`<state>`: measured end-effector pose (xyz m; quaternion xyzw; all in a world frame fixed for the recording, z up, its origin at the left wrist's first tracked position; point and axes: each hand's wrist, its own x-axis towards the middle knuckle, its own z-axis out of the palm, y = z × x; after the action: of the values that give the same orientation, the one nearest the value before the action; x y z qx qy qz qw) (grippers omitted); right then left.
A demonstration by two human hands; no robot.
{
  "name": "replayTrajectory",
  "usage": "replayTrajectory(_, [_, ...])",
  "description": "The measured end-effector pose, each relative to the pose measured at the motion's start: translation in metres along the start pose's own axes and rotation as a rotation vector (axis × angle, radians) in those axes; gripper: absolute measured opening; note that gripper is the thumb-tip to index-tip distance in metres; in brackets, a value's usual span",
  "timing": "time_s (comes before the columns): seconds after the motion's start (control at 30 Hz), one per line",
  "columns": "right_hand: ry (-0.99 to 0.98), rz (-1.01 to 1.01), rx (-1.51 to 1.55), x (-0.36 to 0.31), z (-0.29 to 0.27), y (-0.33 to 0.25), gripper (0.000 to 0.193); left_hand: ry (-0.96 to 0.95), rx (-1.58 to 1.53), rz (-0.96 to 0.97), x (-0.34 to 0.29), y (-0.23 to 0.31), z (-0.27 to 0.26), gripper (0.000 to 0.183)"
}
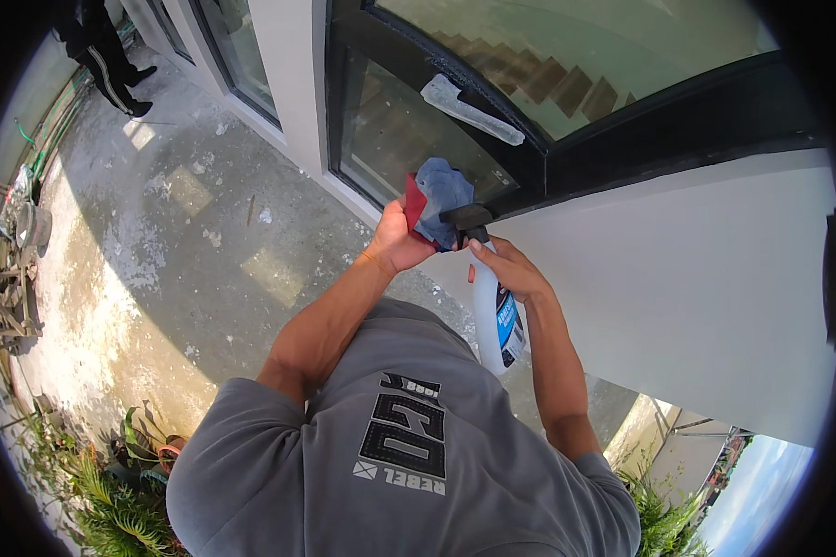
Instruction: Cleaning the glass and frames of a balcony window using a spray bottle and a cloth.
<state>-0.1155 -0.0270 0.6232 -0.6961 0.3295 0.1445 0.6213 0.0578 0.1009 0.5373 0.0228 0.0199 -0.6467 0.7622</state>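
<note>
My left hand (pixel 399 240) is closed around a bunched blue-grey cloth (pixel 444 193) and a dark red cloth (pixel 416 206) beside it. In my right hand (pixel 512 270) is a white spray bottle (pixel 486 311) with a black trigger head and a blue label. Its black nozzle (pixel 466 217) points at the cloth and is close against it; whether they touch I cannot tell. Both hands are in front of a dark-framed glass door (pixel 418 130), whose handle (pixel 474 111) is wrapped in pale plastic.
A white wall (pixel 678 278) stands to the right. Concrete floor (pixel 204 232) with pale stains spreads to the left. A person in dark trousers (pixel 107 65) stands at the far left. Green plants (pixel 121 506) grow at the lower left, and a bucket (pixel 34 226) sits by the left edge.
</note>
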Motion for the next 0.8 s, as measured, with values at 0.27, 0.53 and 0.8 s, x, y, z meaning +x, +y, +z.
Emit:
replayTrajectory(0.27, [-0.142, 0.138, 0.360, -0.004, -0.003, -0.008, 0.060, 0.104, 0.042, 0.015, -0.002, -0.006, 0.006, 0.046])
replayTrajectory(0.53, [-0.177, 0.222, 0.742, 0.008, 0.004, 0.006, 0.050, 0.172, 0.012, 0.022, 0.001, -0.009, 0.005, 0.047])
replayTrajectory(0.8, [-0.043, 0.119, 0.736, 0.007, 0.014, 0.006, 0.059, 0.175, 0.092, 0.039, -0.001, -0.011, 0.011, 0.046])
